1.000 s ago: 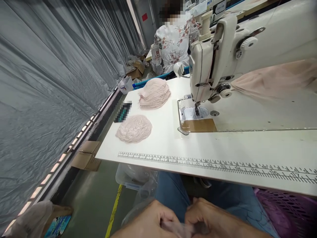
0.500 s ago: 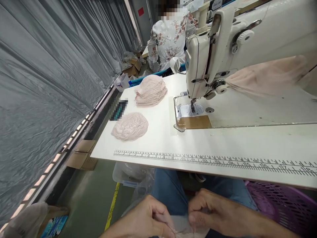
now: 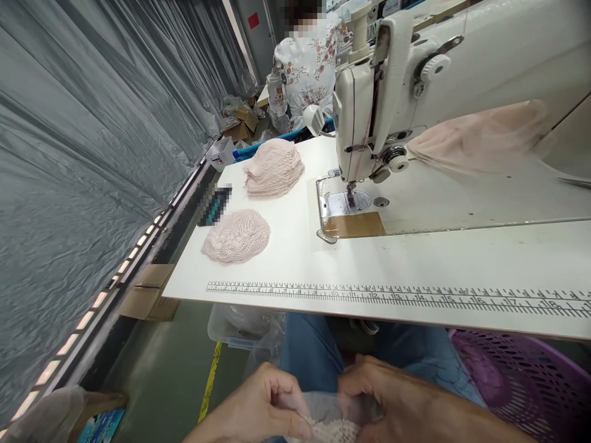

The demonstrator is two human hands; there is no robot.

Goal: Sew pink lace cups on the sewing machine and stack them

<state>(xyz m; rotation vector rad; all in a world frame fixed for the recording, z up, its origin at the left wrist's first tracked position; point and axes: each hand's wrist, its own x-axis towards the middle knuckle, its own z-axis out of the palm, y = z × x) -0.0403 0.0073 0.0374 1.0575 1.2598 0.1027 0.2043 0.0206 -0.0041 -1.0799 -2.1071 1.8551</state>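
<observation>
Your left hand and right hand both have their fingers clamped on a sheer, lace-trimmed piece of pale fabric, which spans the gap between them. Ahead of your fingers, on the white sewing table, a scalloped lace piece lies to their left; the sewing machine stands beyond them, and a purple perforated basket sits to their right.

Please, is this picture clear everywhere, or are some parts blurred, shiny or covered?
In the head view, the ruler is mostly readable; the metal plate shines; the held cloth looks soft and is cut by the lower edge; pixel blocks cover a dark item and the co-worker's head.
</observation>
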